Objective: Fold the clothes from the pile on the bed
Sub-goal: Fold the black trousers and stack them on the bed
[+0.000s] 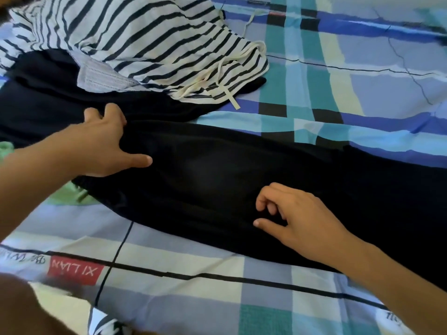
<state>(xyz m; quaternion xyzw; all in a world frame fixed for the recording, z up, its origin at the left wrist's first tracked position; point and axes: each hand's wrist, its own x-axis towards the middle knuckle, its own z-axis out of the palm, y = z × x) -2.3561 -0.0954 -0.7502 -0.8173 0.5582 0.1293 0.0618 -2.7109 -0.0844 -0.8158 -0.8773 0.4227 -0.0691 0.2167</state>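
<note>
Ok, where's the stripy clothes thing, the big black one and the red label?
striped garment (145, 32), head view, on the middle of its striped cloth.
black garment (217, 170), head view, on its flat middle.
red label (75, 270), head view, on the label's centre.

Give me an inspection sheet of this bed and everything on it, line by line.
Surface: bed sheet, checked in blue, teal and cream, wrinkled, with a red label.
Job's things: black garment spread across the middle; striped garment with cream drawstrings crumpled behind it; pale pinstriped cloth partly under the striped garment; green cloth showing from under the black garment's left edge.
Clutter: nothing seen.
Hands: left hand presses on the black garment, fingers spread; right hand over it, fingers curled, pinch unclear.
Cables: nothing seen.
Surroundings: nothing seen beyond the bed.
</note>
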